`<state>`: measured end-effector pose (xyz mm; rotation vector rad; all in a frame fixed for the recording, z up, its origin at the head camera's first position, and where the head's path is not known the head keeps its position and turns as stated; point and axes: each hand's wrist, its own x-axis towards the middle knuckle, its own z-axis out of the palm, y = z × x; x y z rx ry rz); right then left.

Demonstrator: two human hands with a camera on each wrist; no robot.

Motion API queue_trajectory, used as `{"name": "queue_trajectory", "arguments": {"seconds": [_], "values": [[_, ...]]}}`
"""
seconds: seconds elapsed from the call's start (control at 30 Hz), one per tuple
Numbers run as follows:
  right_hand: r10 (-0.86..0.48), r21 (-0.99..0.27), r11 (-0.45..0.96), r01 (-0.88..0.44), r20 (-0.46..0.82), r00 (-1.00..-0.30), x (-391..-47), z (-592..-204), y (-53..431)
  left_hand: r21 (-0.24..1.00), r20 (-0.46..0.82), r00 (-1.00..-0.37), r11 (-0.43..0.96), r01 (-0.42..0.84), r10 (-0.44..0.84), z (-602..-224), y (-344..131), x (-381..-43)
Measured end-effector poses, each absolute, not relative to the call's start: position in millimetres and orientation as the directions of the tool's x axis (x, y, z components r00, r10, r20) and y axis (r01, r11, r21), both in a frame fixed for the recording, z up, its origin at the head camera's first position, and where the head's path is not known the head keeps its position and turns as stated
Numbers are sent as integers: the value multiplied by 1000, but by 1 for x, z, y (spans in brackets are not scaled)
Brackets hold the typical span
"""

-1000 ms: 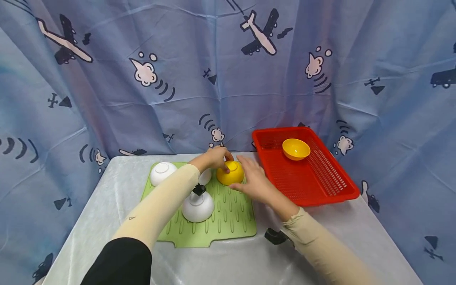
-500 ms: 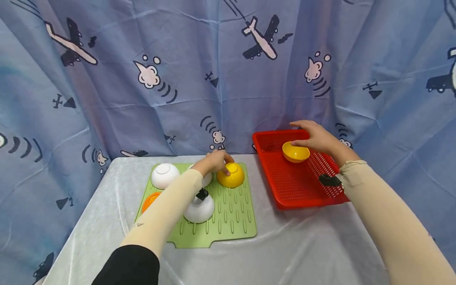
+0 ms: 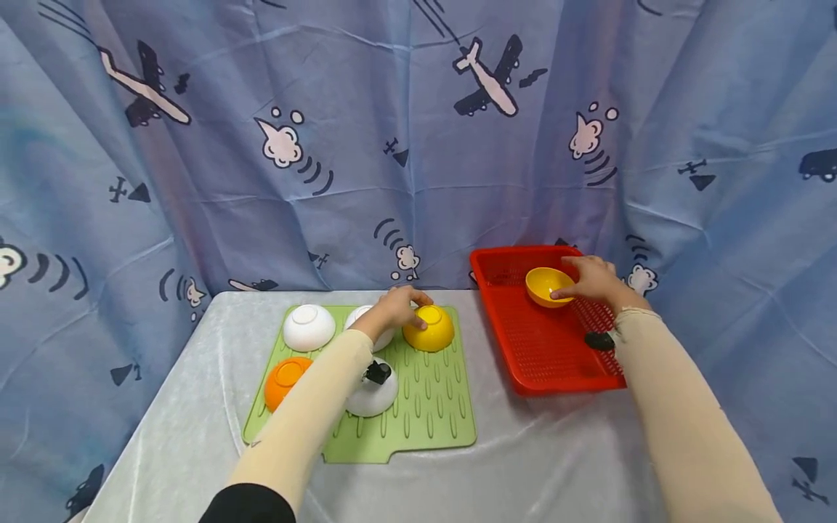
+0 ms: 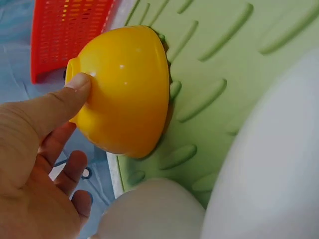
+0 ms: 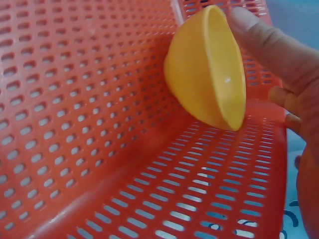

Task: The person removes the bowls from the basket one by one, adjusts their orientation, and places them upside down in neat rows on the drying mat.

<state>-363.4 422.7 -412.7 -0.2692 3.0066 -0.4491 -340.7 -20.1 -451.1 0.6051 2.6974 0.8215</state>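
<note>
In the head view my left hand [image 3: 395,311] holds an upside-down yellow bowl [image 3: 434,334] at the back right of the green drying mat [image 3: 437,407]. The left wrist view shows my thumb [image 4: 79,83] on the bowl's foot, with the index finger on the far side. My right hand [image 3: 595,280] is at the right side of another yellow bowl [image 3: 540,285], which stands mouth up in the red basket [image 3: 543,363]. In the right wrist view the thumb [image 5: 244,20] meets that bowl's rim; the index finger is hidden, so a firm grip cannot be made out.
Upside-down on the mat are a white bowl [image 3: 309,328] at the back left, an orange bowl [image 3: 284,381], and two more white bowls partly behind my left arm. A patterned curtain [image 3: 418,145] hangs behind the white-covered table [image 3: 523,465].
My right hand has left the yellow bowl on the mat, crossed rightward to the basket and lowered to the bowl there. My left hand has stayed at its bowl.
</note>
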Motion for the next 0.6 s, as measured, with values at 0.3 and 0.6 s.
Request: {"name": "queue_trajectory", "arguments": {"seconds": [0.3, 0.6], "values": [[-227, -163, 964, -211, -86, -970, -377, -432, 417, 661, -101, -882, 693, 287, 461, -457, -24, -338], [-182, -124, 979, -163, -163, -970, -381, -429, 407, 701, -104, -874, 659, 274, 474, -462, -25, -343]]}}
